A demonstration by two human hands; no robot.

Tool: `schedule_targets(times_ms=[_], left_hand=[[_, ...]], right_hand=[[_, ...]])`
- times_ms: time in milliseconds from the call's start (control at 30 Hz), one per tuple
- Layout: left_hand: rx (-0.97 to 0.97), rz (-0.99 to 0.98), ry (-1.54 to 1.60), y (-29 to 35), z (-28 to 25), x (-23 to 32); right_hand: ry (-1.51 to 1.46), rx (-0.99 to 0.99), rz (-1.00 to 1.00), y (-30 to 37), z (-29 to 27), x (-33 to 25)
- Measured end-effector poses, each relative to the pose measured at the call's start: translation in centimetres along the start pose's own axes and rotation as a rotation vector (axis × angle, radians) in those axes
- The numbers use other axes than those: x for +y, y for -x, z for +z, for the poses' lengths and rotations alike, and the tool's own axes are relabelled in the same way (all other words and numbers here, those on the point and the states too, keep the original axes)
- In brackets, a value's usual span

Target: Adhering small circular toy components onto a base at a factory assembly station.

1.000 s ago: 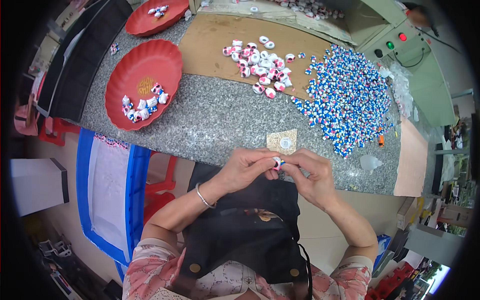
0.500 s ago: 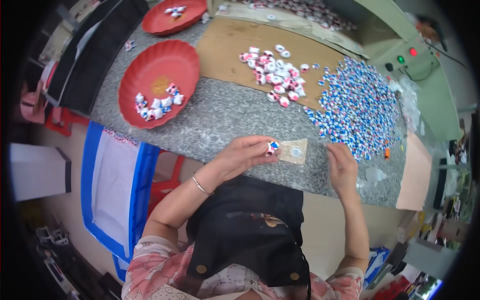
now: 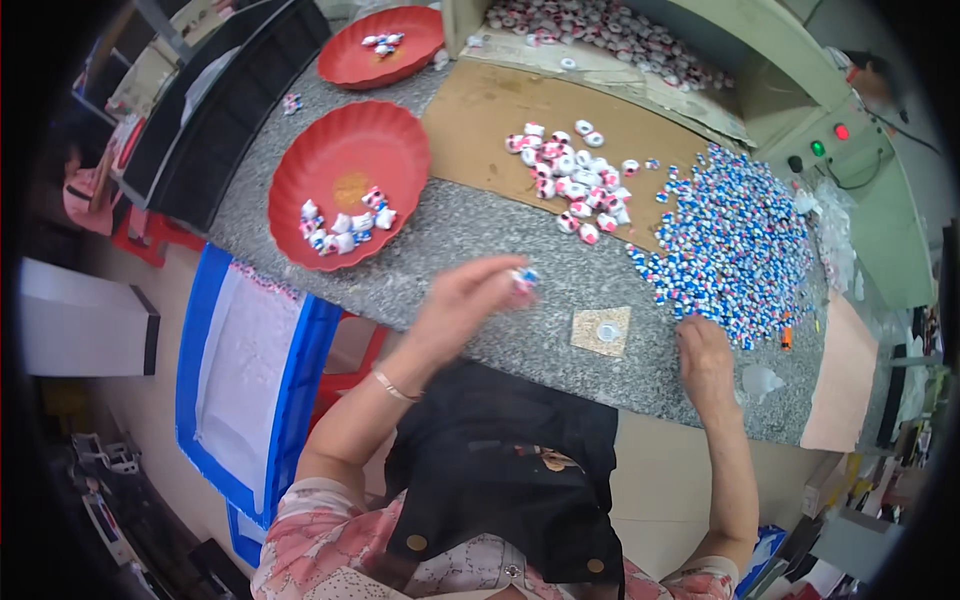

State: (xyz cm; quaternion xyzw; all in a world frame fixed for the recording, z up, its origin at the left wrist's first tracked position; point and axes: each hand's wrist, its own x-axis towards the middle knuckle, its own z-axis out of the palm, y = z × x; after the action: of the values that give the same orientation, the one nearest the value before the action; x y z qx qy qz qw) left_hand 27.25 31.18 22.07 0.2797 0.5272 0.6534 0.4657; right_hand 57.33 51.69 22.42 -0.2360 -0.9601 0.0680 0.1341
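Observation:
My left hand (image 3: 462, 308) pinches a small white, pink and blue figurine (image 3: 524, 284), slightly smeared by motion. It is raised over the grey speckled worktop, left of a small tan pad (image 3: 590, 343) with a clear round piece (image 3: 609, 331) on it. At the near edge of a heap of tiny blue-and-white pieces (image 3: 735, 240) is my right hand (image 3: 708, 368), its fingers curled together; whatever may be between them is hidden. Larger white-and-pink pieces (image 3: 580, 180) lie in a loose pile on a brown cardboard sheet (image 3: 465, 125).
A red scalloped dish (image 3: 345, 140) holds several figurines, with another red dish (image 3: 380, 65) behind it. Farther right stands a green machine housing (image 3: 880, 220) with lit buttons. A blue-rimmed crate (image 3: 205, 390) sits below the worktop at left. A pinkish sheet (image 3: 840, 385) lies at right.
My left hand has moved left and away from the tan pad, carrying the figurine. My right fingers have closed together by the blue heap. The whole view has shifted slightly.

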Motion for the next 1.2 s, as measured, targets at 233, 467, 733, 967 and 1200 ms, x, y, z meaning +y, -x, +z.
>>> schedule_targets(times_ms=[233, 467, 733, 967, 1200], left_hand=[[0.508, 0.547, -1.172, 0.0, -10.8, 4.5], [0.450, 0.715, -1.152, -1.4, -5.7, 4.6], [0.110, 0.586, -1.031, -8.6, 2.8, -1.0], [0.023, 0.488, -0.930, -9.8, 2.2, -2.0], [-0.144, -0.097, 0.089, -2.0, -0.1, -1.8]], right_hand=[[-0.237, 0.030, 0.106, -0.9, 0.3, -0.9], [-0.151, 0.001, 0.075, -0.9, -0.2, -0.9], [-0.165, 0.012, -0.029, -0.3, -0.7, -4.4], [-0.324, -0.003, 0.118, 0.3, -0.1, -5.7], [-0.277, -0.051, 0.102, 0.3, -0.2, -5.3]])
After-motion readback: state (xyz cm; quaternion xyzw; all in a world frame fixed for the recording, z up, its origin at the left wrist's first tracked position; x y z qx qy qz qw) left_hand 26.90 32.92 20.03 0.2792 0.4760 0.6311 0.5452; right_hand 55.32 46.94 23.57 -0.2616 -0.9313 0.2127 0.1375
